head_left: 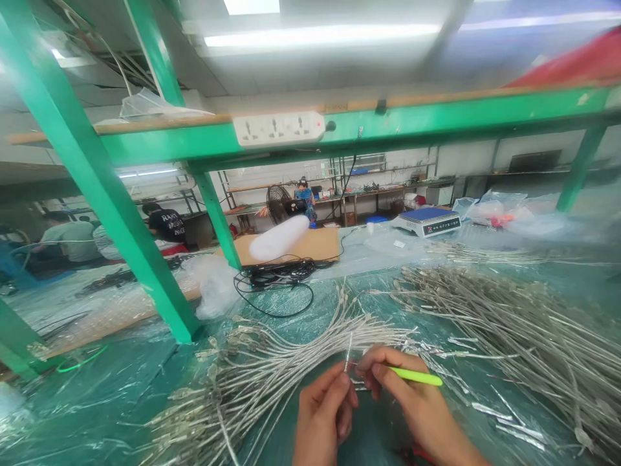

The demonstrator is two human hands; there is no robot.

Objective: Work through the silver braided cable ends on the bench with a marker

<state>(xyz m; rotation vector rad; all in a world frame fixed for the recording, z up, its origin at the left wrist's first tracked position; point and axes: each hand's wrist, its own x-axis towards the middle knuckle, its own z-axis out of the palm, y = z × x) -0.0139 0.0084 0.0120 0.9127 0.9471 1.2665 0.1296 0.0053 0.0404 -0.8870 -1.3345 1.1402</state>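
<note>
My left hand (326, 408) pinches a silvery cable end (348, 349), which points upward between thumb and fingers. Close beside it, my right hand (400, 382) is closed around a slim tool with a yellow-green handle (418, 377); its tip is near the cable end and too small to make out. Behind and left of my hands lies a curved bundle of silvery cables (286, 353) with connectors at the left. A larger pile of similar cables (514, 323) spreads to the right. Scraps of silvery foil (519, 430) are scattered by my right wrist.
A green frame post (121, 220) rises at left, and a crossbar with a white power strip (279, 128) runs overhead. Farther back are coiled black cable (281, 275), a white roll (279, 238) on cardboard, a scale (427, 221) and plastic bags (499, 210). People sit in the background.
</note>
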